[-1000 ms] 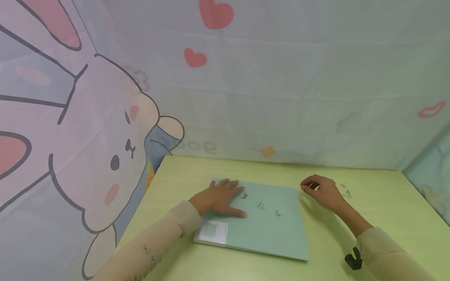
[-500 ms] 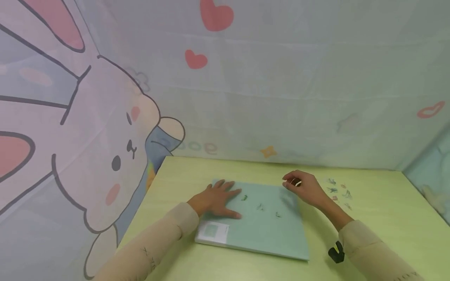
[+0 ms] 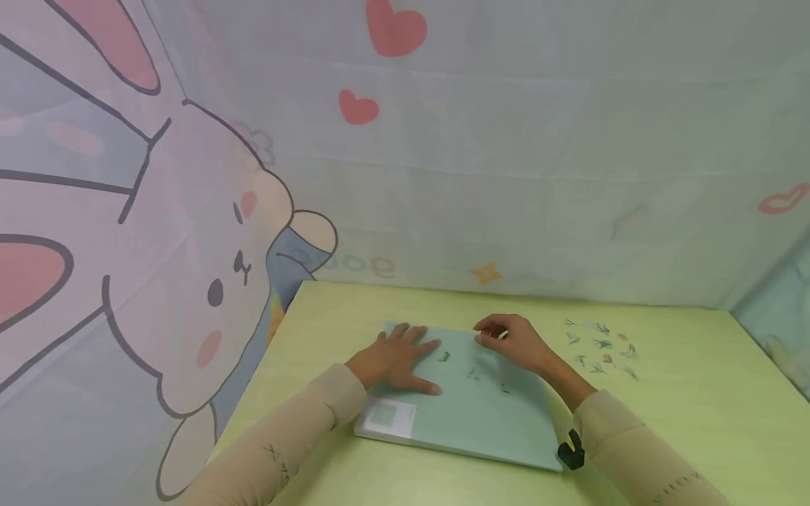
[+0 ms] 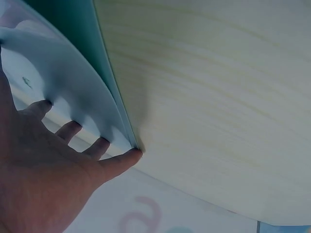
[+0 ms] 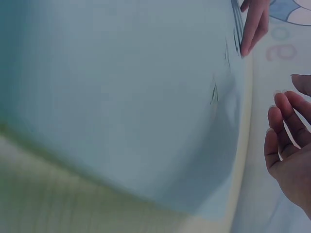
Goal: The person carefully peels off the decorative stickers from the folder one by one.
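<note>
A mint-green folder (image 3: pixel 471 429) with a white label lies on the table. My left hand (image 3: pixel 399 362) rests spread on its upper left part; in the left wrist view, the left hand's fingertips (image 4: pixel 75 127) touch its surface near the edge. Three small dark-green plant-like stickers (image 3: pixel 506 388) sit on the cover. Over the folder's top edge is my right hand (image 3: pixel 515 343), thumb and forefinger brought close together. Whether something small or clear is between them cannot be made out. In the right wrist view, the right hand's curved fingers (image 5: pixel 286 136) appear above the cover.
Several small loose plant and flower stickers (image 3: pixel 603 344) lie on the pale yellow-green table (image 3: pixel 683 393), right of the folder. Behind the table hangs a cloth backdrop (image 3: pixel 506 140) with hearts and a cartoon rabbit. A black piece (image 3: pixel 571 453) is at the right sleeve's cuff.
My right hand has moved left from beside the loose stickers to over the folder's top edge, uncovering more of the stickers. The left hand stays on the folder.
</note>
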A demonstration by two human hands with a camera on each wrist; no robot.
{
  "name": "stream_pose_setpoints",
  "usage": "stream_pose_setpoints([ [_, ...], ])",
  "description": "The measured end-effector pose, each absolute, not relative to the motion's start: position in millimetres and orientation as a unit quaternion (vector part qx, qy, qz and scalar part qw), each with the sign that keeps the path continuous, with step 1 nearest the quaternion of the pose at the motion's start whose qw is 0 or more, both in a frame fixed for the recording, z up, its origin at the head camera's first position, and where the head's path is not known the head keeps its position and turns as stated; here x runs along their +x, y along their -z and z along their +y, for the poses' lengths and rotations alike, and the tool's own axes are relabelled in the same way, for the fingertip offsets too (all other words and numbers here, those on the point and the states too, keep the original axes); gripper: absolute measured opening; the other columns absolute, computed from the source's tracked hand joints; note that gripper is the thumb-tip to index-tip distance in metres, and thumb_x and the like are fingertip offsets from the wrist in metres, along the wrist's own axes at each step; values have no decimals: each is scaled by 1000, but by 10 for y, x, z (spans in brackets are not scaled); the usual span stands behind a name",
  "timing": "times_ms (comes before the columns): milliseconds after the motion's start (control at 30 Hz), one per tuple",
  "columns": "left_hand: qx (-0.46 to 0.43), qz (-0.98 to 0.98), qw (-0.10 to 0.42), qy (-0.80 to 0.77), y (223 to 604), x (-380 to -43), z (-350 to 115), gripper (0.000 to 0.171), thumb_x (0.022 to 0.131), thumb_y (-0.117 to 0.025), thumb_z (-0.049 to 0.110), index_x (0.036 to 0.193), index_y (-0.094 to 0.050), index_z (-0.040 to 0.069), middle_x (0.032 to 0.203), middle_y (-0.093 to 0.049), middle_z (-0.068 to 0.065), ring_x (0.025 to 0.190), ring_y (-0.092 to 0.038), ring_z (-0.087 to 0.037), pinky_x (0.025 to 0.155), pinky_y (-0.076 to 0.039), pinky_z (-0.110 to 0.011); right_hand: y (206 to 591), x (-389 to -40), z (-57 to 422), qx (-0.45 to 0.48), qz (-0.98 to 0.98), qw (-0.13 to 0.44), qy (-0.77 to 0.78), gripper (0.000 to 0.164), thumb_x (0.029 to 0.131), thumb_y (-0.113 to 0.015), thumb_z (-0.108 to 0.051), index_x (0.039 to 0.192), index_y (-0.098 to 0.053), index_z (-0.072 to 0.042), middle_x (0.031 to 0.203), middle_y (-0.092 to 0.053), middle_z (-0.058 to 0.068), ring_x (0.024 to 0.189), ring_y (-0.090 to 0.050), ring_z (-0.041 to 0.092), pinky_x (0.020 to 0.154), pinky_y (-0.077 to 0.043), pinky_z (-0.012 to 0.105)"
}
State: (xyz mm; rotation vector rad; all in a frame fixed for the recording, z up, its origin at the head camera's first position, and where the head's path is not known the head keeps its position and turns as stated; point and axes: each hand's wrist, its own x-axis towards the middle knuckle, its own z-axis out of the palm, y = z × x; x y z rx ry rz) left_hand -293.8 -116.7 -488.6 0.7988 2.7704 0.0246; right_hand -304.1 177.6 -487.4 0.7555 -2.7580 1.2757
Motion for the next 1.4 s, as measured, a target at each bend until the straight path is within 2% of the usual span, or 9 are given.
stream_pose_setpoints([
  [233, 273, 954, 124, -3, 4895, -2926, -1120, 105, 85, -59, 88, 170, -27, 34, 177, -18, -5, 161, -14, -40, 121, -24, -71, 4893, -3090, 1619, 255, -875, 2, -411, 27, 102, -74, -21, 121, -76, -1, 101, -73, 2, 91, -67, 20, 77, -54, 37],
  [467, 269, 955, 124, 1, 4880, -2916, -1115, 104, 85, -59, 87, 170, -27, 35, 176, -19, -4, 161, -16, -39, 120, -25, -70, 4972, -3139, 1469, 259, -870, -35, -417, 27, 101, -74, -20, 121, -76, -2, 101, -71, 2, 92, -65, 20, 79, -53, 36],
  [633, 271, 954, 125, 9, 4889, -2913, -1113, 105, 85, -58, 89, 170, -26, 36, 176, -19, -4, 160, -17, -39, 119, -27, -71, 5047, -3184, 1394, 302, -872, -46, -382, 26, 97, -78, -15, 120, -76, -1, 100, -70, 3, 89, -65, 18, 79, -54, 36],
  [767, 272, 954, 124, 12, 4887, -2917, -1105, 105, 85, -57, 89, 170, -26, 35, 176, -19, -5, 160, -18, -39, 118, -28, -71, 5072, -3211, 1345, 333, -884, -38, -327, 26, 95, -81, -14, 119, -77, -4, 101, -69, 2, 90, -64, 16, 80, -55, 36],
  [1033, 271, 954, 124, 16, 4898, -2922, -1099, 106, 85, -55, 90, 170, -24, 35, 177, -17, -5, 160, -16, -40, 119, -27, -72, 5031, -3221, 1291, 355, -891, -22, -282, 20, 93, -81, -9, 113, -78, -3, 98, -69, 5, 87, -64, 21, 77, -53, 34],
  [1267, 266, 956, 125, 15, 4875, -2910, -1094, 105, 86, -57, 88, 170, -26, 33, 176, -18, -5, 160, -17, -40, 118, -27, -72, 4996, -3230, 1238, 371, -892, -19, -256, 16, 93, -80, -6, 109, -80, -4, 92, -66, 5, 78, -57, 10, 72, -51, 30],
  [1400, 266, 955, 128, 14, 4867, -2903, -1095, 104, 87, -57, 87, 170, -25, 33, 176, -18, -6, 160, -16, -41, 119, -26, -72, 5000, -3224, 1221, 368, -894, -21, -255, 15, 94, -79, -5, 109, -80, -4, 92, -66, 6, 77, -56, 9, 72, -50, 30],
])
